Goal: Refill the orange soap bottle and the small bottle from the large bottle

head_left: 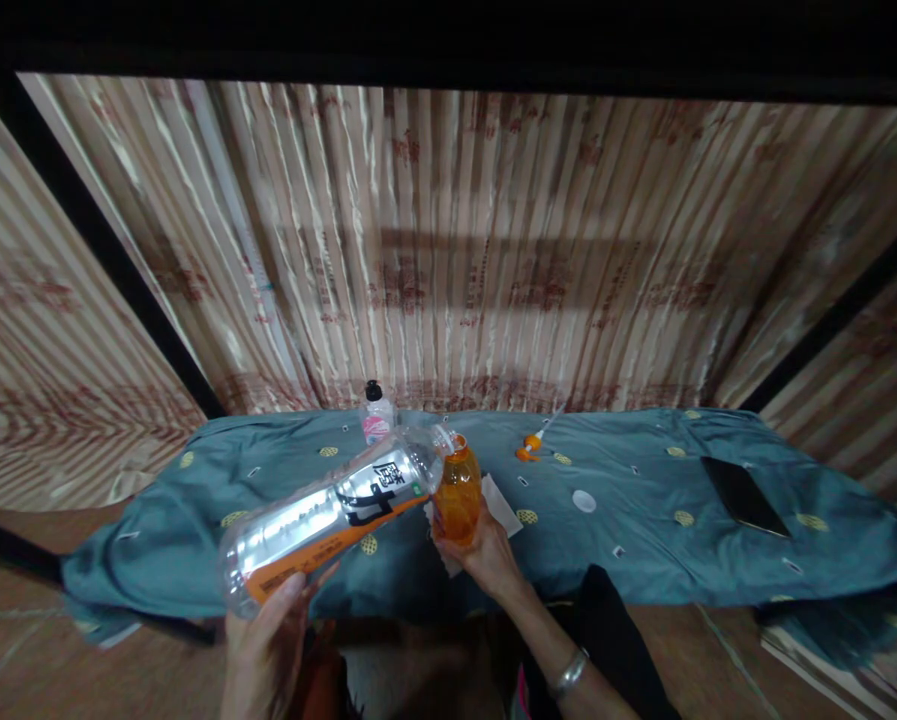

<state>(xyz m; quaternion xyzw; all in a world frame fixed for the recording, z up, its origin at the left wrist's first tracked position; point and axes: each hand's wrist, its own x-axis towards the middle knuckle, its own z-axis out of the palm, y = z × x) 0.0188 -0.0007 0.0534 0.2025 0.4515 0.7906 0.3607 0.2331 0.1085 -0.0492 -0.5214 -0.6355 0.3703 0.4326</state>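
A large clear plastic drink bottle (335, 520) with a silver and orange label lies tilted across the view, its bottom gripped by my left hand (272, 620). Its mouth meets the neck of an orange translucent bottle (459, 495), which stands nearly upright in my right hand (482, 555). My right fingers wrap round the orange bottle's lower part. White tissue (502, 507) shows just behind that hand. Farther off on the cloth lies an orange pump top (530, 445) with a pale tube. The liquid level inside either bottle is hard to make out.
A small pump bottle with a black top (377, 415) stands at the back on the teal patterned cloth (613, 450). A white round disc (584, 501) and a dark phone (744, 495) lie to the right. Dark frame posts (110, 240) and striped curtains (448, 250) surround the surface.
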